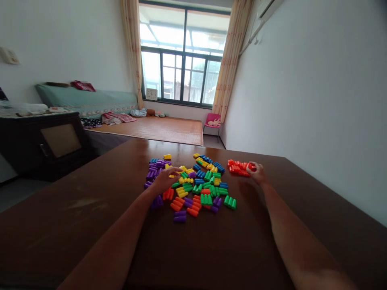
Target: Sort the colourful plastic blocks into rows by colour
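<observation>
Several purple, yellow, green, blue and orange plastic pieces (206, 199) lie mixed on the brown table (211, 245). My left hand (165, 179) is over the left part of this pile, fingers apart, near yellow and purple pieces (153, 172). To the right, a separate group of orange-red pieces (237, 168) lies together. My right hand (256, 172) is at the right end of that group, its thumb and fingers curled round an orange-red piece (250, 166). A green piece (230, 202) sits at the pile's right front edge, and a purple one (180, 216) at its front.
Beyond the table are a low bed (151, 129) and a pink chair (213, 120) under the window. A dark cabinet (45, 137) with items on top stands at the left. A white wall (302, 88) runs along the right.
</observation>
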Action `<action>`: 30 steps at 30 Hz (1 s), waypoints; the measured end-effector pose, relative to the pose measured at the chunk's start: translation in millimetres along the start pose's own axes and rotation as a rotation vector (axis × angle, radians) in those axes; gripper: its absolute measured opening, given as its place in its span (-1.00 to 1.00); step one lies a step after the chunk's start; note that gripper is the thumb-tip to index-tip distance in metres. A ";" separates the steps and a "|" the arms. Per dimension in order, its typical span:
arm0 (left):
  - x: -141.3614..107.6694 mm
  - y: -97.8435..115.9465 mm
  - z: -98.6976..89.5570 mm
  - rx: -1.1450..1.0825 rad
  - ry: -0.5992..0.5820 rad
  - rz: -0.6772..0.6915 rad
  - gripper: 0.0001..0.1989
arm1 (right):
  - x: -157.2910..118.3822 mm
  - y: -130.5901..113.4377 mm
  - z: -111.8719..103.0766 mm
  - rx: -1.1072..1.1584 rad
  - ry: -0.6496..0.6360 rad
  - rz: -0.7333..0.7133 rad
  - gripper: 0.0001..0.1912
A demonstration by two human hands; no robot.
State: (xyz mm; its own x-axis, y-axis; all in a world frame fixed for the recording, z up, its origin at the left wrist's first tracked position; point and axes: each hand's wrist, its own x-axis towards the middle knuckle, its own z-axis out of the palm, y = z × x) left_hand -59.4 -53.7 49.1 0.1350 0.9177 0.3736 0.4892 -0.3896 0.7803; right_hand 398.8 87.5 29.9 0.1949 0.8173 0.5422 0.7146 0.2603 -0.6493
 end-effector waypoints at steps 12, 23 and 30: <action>1.6 -10.0 -10.5 0.111 0.070 -0.010 -0.61 | -0.9 35.3 27.1 -0.442 -0.180 -0.118 -0.56; -14.5 44.6 8.7 -0.035 -0.352 0.293 -0.75 | -15.5 -43.0 16.7 -0.196 -0.520 -0.176 -0.68; -20.8 56.2 23.9 0.082 -0.616 0.411 -0.67 | -56.6 -96.1 26.9 0.019 -1.033 0.127 -0.49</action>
State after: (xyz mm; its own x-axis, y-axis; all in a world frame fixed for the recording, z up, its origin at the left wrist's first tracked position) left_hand -14.1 -92.8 73.1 0.7675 0.5860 0.2599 0.3546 -0.7258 0.5895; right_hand 301.0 30.0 47.2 -0.4087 0.8790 -0.2457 0.7169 0.1426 -0.6825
